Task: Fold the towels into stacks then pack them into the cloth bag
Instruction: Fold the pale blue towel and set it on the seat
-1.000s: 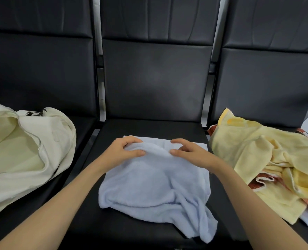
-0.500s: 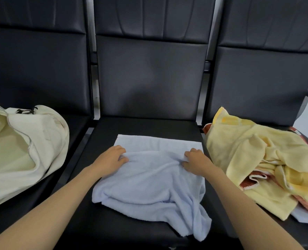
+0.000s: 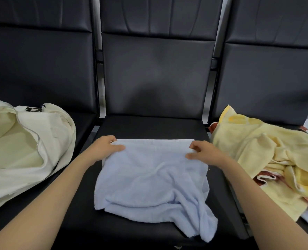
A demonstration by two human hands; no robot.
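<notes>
Head view looks down on a row of black padded seats (image 3: 155, 78) that serves as the work surface. The middle seat cushion (image 3: 149, 127) is the folding bench, with supply on one side and destination on the other. On the left seat slumps a large cream cloth bag (image 3: 23, 159), its mouth gaping toward the person, seemingly parked ready for finished stacks. On the right seat lies a heap of crumpled yellow terry towels (image 3: 258, 150) with a rust-red towel (image 3: 263, 175) showing beneath, unfolded and apparently awaiting their turn. Between them, on the middle cushion, lies the pale blue terry towel (image 3: 149, 181), doubled over. Its far edge runs straight across the seat, while its near part is rumpled and one corner droops over the cushion's front lip. The left hand (image 3: 104, 147) pinches the far left corner, thumb on top. The right hand (image 3: 206, 153) pinches the far right corner with thumb and fingers closed on the cloth, most likely to draw that edge taut and square the layers. Folding looks barely begun, and no towel shows in the bag's mouth. Bare cushion lies beyond the far edge and at both sides, though the yellow heap sits close on the right. The next fold probably needs the hanging corner brought back onto the seat.
</notes>
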